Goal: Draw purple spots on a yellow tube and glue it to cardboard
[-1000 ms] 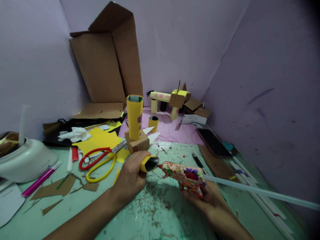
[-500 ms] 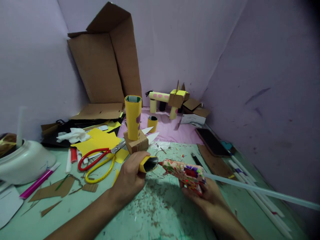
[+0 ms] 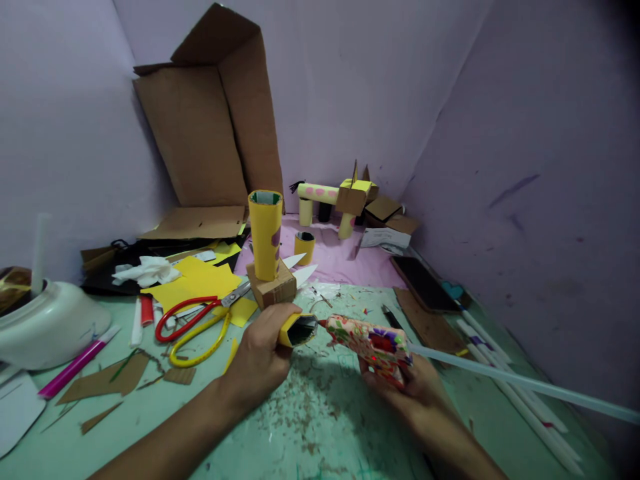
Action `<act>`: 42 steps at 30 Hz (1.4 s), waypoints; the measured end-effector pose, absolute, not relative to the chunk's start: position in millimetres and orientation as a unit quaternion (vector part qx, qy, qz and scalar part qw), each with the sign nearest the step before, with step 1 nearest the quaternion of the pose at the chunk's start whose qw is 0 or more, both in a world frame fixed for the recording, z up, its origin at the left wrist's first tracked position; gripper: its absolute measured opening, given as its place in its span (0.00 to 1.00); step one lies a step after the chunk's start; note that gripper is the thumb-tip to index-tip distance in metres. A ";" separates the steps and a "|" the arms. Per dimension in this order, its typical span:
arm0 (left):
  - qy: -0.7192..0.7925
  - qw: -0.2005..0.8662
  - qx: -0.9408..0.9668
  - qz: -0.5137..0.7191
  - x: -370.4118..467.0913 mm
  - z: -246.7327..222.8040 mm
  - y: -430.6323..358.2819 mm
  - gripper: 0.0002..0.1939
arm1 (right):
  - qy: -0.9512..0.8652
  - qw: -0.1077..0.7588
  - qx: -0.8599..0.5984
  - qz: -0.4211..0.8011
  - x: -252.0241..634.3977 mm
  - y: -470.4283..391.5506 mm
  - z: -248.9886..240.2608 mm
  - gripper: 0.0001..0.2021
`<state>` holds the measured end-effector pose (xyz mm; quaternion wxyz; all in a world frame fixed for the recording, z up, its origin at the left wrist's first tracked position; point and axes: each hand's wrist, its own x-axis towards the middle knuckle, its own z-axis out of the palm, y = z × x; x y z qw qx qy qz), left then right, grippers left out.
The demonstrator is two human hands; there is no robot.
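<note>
My left hand (image 3: 265, 347) is closed round a short yellow paper-covered tube (image 3: 299, 329), its dark open end turned to the right. In my right hand (image 3: 405, 393) is a flower-patterned glue gun (image 3: 367, 340), gripped by its handle. The gun's red nozzle is at the rim of the tube; I cannot tell whether they touch. A long clear glue stick (image 3: 500, 377) sticks out of the gun's back to the right. Behind my left hand, a taller yellow tube (image 3: 265, 237) with purple spots stands upright on a small cardboard block (image 3: 273, 288).
Scissors (image 3: 200, 327) with red and yellow handles lie left of my left hand, beside yellow paper (image 3: 195, 283). A white pot (image 3: 65, 323) stands far left. Behind are a cardboard animal figure (image 3: 320, 193) and another short yellow tube (image 3: 304, 249). A phone (image 3: 425, 283) lies right.
Almost nothing differs. Both hands hold the tube and the glue gun in nearly the same places, with only a very slight shift of the view.
</note>
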<state>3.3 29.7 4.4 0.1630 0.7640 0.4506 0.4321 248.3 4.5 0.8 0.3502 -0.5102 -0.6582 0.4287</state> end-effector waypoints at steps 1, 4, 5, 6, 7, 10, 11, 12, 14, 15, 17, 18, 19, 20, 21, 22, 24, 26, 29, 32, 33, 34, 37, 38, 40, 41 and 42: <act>0.452 0.164 0.763 0.431 3.5 4.3 29.7 0.18 | -0.658 0.347 -0.513 0.429 247.9 4.4 0.9 0.07; 0.460 0.172 0.758 0.429 4.2 4.4 30.0 0.17 | -0.650 0.359 -0.509 0.435 245.4 4.0 2.8 0.07; 0.462 0.176 0.757 0.428 4.4 4.5 30.3 0.16 | -0.646 0.365 -0.505 0.440 244.3 3.8 3.7 0.07; 0.465 0.178 0.755 0.427 4.6 4.7 30.5 0.16 | -0.644 0.369 -0.501 0.445 243.5 3.5 4.6 0.06; 0.467 0.179 0.753 0.427 4.6 4.8 30.8 0.16 | -0.643 0.366 -0.499 0.450 242.7 3.1 5.2 0.07; 0.469 0.170 0.755 0.426 4.4 5.3 31.2 0.16 | -0.641 0.347 -0.503 0.465 241.1 0.7 6.0 0.07; 0.468 0.165 0.756 0.427 4.3 5.6 31.3 0.17 | -0.638 0.346 -0.505 0.467 240.3 -0.5 6.0 0.07; 0.465 0.161 0.757 0.429 4.4 5.9 31.4 0.17 | -0.634 0.352 -0.505 0.468 239.3 -1.9 6.2 0.07; 0.463 0.156 0.759 0.431 5.0 6.6 31.6 0.17 | -0.630 0.365 -0.498 0.471 236.9 -4.7 6.8 0.07; 0.462 0.155 0.759 0.432 5.4 7.0 31.7 0.18 | -0.629 0.367 -0.494 0.475 235.8 -5.9 7.2 0.07; 0.460 0.155 0.761 0.430 6.1 7.4 32.0 0.18 | -0.626 0.360 -0.491 0.488 234.9 -7.4 7.6 0.07; 0.459 0.154 0.762 0.429 6.3 7.5 32.1 0.19 | -0.625 0.350 -0.494 0.493 235.2 -7.7 7.5 0.07; 0.458 0.151 0.764 0.430 6.4 7.5 32.2 0.19 | -0.625 0.338 -0.499 0.496 235.9 -7.6 7.2 0.07; 0.456 0.148 0.765 0.431 6.5 7.3 32.2 0.20 | -0.628 0.327 -0.502 0.496 236.9 -7.3 7.0 0.08; 0.454 0.144 0.766 0.431 6.4 7.1 32.2 0.20 | -0.630 0.321 -0.505 0.495 237.9 -6.9 6.8 0.08; 0.453 0.140 0.767 0.432 6.4 6.8 32.1 0.20 | -0.631 0.317 -0.506 0.495 238.7 -6.5 6.9 0.08; 0.453 0.138 0.768 0.431 6.3 6.3 31.9 0.21 | -0.629 0.314 -0.506 0.500 239.0 -6.3 8.3 0.07; 0.454 0.139 0.767 0.431 6.4 5.9 31.8 0.21 | -0.624 0.311 -0.504 0.510 237.0 -7.2 11.2 0.06; 0.455 0.140 0.767 0.430 6.7 6.2 32.0 0.20 | -0.611 0.320 -0.499 0.525 231.4 -9.8 17.2 0.05; 0.453 0.135 0.772 0.425 7.3 7.5 32.4 0.19 | -0.590 0.349 -0.508 0.521 226.3 -12.1 22.2 0.05; 0.452 0.133 0.773 0.425 7.5 8.1 32.5 0.19 | -0.589 0.353 -0.513 0.516 225.3 -12.5 23.3 0.05; 0.450 0.131 0.774 0.425 7.8 8.5 32.5 0.19 | -0.590 0.352 -0.514 0.513 224.7 -12.9 23.9 0.06; 0.447 0.130 0.776 0.426 8.2 8.9 32.5 0.18 | -0.593 0.351 -0.512 0.513 224.5 -14.0 23.1 0.07; 0.446 0.128 0.776 0.426 8.3 8.6 32.5 0.18 | -0.593 0.351 -0.512 0.513 224.8 -14.5 21.9 0.08; 0.441 0.124 0.778 0.430 8.1 7.6 32.4 0.19 | -0.592 0.345 -0.517 0.513 225.8 -15.8 18.6 0.07; 0.438 0.124 0.778 0.432 8.0 7.0 32.3 0.19 | -0.591 0.341 -0.520 0.515 226.6 -16.3 16.7 0.07; 0.438 0.128 0.777 0.434 7.9 6.5 32.0 0.19 | -0.588 0.340 -0.521 0.516 227.7 -16.5 14.7 0.07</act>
